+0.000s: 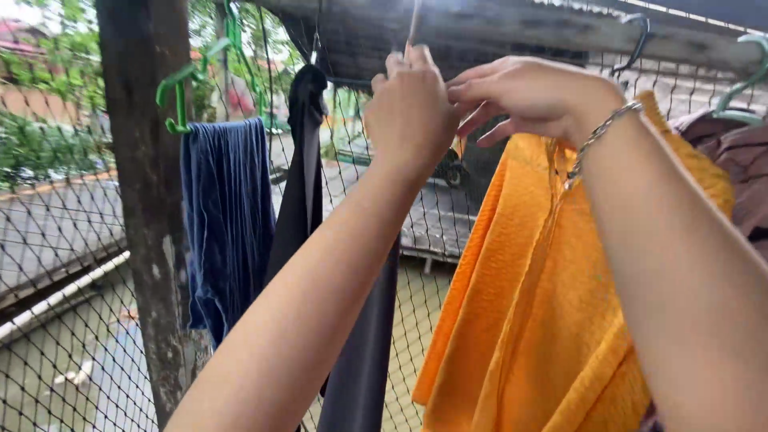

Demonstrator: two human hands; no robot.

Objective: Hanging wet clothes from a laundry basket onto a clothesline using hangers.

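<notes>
Two hands — one orange cloth

Close head view, facing raised hands

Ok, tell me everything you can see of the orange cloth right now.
The orange cloth is a bright, textured fabric with a waffle-like weave, hanging in loose folds down past the frame's bottom edge. Its top is draped up by the right forearm, which crosses in front of it; what holds it up is hidden. The right hand and left hand work just above it. A black garment hangs beside it on its left, a dark reddish one behind on its right.
</notes>
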